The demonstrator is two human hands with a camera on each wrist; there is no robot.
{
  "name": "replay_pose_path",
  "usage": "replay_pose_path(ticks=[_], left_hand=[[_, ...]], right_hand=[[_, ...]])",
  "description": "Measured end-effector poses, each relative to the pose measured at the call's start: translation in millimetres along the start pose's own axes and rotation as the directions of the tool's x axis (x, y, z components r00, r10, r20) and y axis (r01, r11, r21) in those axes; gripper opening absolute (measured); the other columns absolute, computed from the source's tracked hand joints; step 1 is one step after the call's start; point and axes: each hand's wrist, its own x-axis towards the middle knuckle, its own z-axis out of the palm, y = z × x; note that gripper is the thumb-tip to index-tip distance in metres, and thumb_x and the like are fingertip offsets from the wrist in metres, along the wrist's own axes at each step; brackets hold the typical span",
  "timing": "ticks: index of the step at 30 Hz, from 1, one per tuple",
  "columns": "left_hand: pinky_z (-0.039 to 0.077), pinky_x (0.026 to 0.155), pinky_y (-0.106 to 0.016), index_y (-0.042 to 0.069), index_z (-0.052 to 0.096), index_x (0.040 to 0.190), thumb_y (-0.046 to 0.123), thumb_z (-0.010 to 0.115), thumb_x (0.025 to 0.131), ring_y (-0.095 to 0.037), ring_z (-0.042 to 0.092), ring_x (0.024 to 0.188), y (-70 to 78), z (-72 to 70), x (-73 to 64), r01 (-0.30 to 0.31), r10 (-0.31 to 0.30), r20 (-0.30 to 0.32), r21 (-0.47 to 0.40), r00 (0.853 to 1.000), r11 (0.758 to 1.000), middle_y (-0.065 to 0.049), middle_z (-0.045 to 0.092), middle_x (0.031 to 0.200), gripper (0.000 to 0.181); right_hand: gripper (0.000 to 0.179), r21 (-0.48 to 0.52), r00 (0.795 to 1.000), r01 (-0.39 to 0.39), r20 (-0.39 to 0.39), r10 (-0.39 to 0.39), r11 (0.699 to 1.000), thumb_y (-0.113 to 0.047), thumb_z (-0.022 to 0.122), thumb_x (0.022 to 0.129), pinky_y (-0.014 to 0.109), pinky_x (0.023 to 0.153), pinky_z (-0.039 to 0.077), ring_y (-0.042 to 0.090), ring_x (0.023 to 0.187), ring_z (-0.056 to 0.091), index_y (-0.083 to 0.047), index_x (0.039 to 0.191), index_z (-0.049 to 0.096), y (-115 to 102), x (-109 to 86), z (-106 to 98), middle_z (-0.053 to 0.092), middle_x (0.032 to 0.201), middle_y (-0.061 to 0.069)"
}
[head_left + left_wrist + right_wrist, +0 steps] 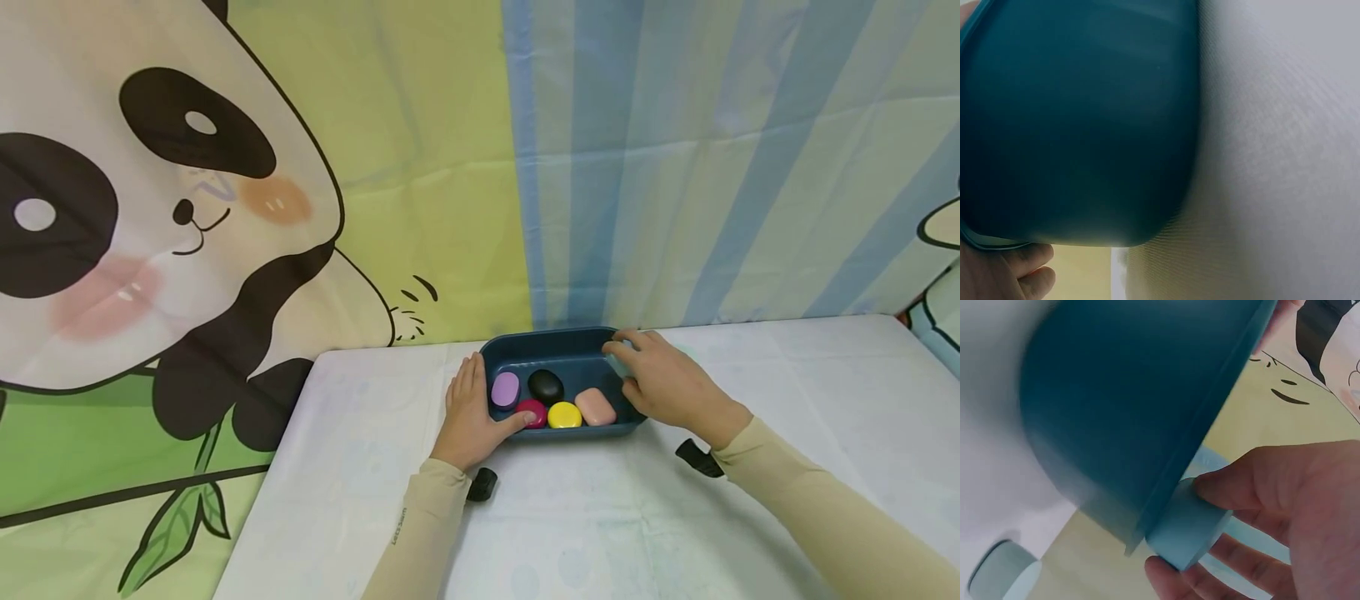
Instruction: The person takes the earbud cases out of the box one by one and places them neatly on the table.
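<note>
A dark blue oblong tray (558, 348) stands against the back of the table. My left hand (471, 421) grips its left end, fingers along the outer wall and thumb over the front rim. Inside lie a purple oval block (506, 389), a black rounded one (546, 387), a magenta round one (533, 412), a yellow round one (564, 415) and a pink rounded square (597, 407). Over the tray's right end, my right hand (678, 387) pinches a light blue cylindrical block (1186, 526) between thumb and fingers, right at the rim.
Another pale blue-green block (1004, 572) lies on the table beyond the tray in the right wrist view. A white cloth (360, 467) covers the table. Behind it hangs a printed curtain (435, 167) with a panda and stripes.
</note>
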Motion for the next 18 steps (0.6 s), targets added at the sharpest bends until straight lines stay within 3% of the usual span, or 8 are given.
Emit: replay_pose_path(ticks=[11, 18], left_hand=[[0.003, 0.123, -0.048, 0.005, 0.007, 0.162, 0.078, 0.065, 0.077, -0.025, 0.001, 0.155, -1.0, 0.4, -0.2, 0.003, -0.003, 0.003, 0.006, 1.0, 1.0, -0.009, 0.007, 0.169, 0.125], [0.004, 0.123, -0.049, 0.005, 0.008, 0.162, 0.077, 0.065, 0.077, -0.026, 0.002, 0.155, -1.2, 0.7, 0.6, -0.005, 0.005, 0.001, 0.007, 1.0, 1.0, -0.009, 0.007, 0.169, 0.125]], right_hand=[[0.045, 0.002, 0.998, -0.018, -0.057, 0.018, 1.0, 0.001, 0.07, 0.081, 0.043, 0.068, 0.053, 0.039, 0.104, 0.058, -0.002, 0.126, 0.063, 15, -10.6, -13, 0.054, 0.131, 0.022], [0.053, 0.011, 0.998, -0.029, -0.064, 0.03, 1.0, 0.002, 0.069, 0.082, 0.04, 0.065, 0.052, 0.035, 0.097, 0.06, -0.001, 0.134, 0.06, 26, -16.5, -17, 0.054, 0.131, 0.02]])
